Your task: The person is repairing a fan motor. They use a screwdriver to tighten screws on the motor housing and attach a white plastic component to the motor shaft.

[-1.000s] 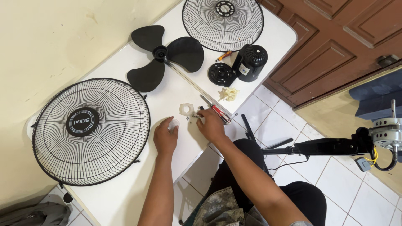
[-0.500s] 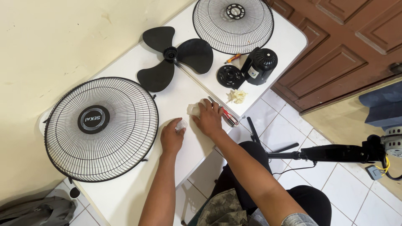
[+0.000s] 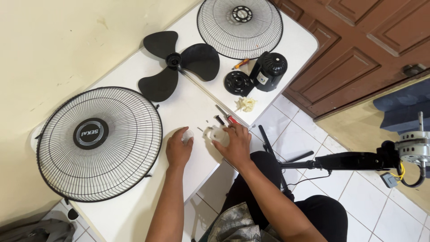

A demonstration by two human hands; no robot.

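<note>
While both hands rest on the white table (image 3: 134, 210), each one covers a small white plastic part. The right hand (image 3: 234, 144) lies palm down with its fingers curled over a round white piece (image 3: 217, 134), which sits near the table's front edge and shows only at the fingertips. The left hand (image 3: 178, 150) is closed loosely around a smaller white knob (image 3: 187, 135), pinched at the tips of the fingers just beside the round piece; the two parts lie close but apart.

Just beyond the right hand lies a screwdriver (image 3: 225, 117) with a red handle, its shaft pointing away toward the middle of the table, and a few tiny screws (image 3: 207, 121) are scattered beside it. Farther out sits a crumpled pale scrap (image 3: 246, 104), then a black round cap (image 3: 237, 83) touching a black motor cover (image 3: 268, 71), with a small orange-and-black tool (image 3: 240, 63) behind them.

A black three-blade fan propeller (image 3: 178, 62) lies flat near the wall. To the left, a black wire grille with a round centre badge (image 3: 99, 142) overhangs the table's edge. A second wire grille (image 3: 240, 27) lies at the far end. Off the table to the right, a fan stand with a bare motor (image 3: 414, 145) reaches over the tiled floor (image 3: 358, 201).
</note>
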